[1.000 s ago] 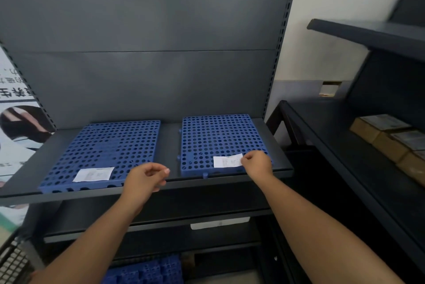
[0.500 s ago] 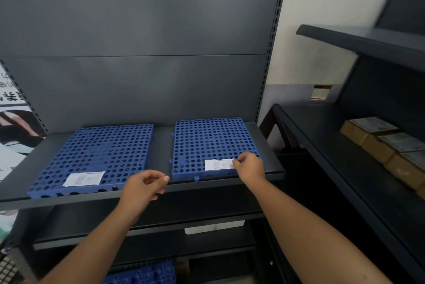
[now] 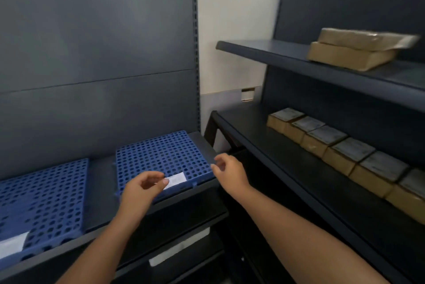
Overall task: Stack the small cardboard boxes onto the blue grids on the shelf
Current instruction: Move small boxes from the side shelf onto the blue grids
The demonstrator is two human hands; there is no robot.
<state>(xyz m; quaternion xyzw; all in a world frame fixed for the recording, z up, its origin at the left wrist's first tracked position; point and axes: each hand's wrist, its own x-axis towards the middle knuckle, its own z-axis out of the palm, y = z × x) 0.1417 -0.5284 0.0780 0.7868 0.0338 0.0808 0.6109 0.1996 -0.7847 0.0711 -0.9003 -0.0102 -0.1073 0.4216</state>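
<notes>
Two blue grids lie side by side on the dark shelf [image 3: 101, 180] in front of the person: the right grid [image 3: 161, 157] sits near the shelf's right end, and the left grid [image 3: 43, 201] is partly cut off by the frame edge. Both grids are bare of boxes. The left hand [image 3: 142, 189] hovers over the front edge of the right grid, fingers loosely curled and holding nothing, its fingertips just beside a small white label [image 3: 176, 179] stuck to that grid's front. The right hand [image 3: 230, 172] hangs just off the right grid's front right corner, fingers half curled and empty; whether it touches the corner cannot be told. The small cardboard boxes [image 3: 333, 145] stand in a row on the middle shelf of a second rack to the right, well apart from both hands, each touching the next, with grey labels on top. Two flatter cardboard parcels [image 3: 354, 49] lie stacked on the upper shelf of that rack. Another white label [image 3: 11, 244] shows at the front of the left grid.
</notes>
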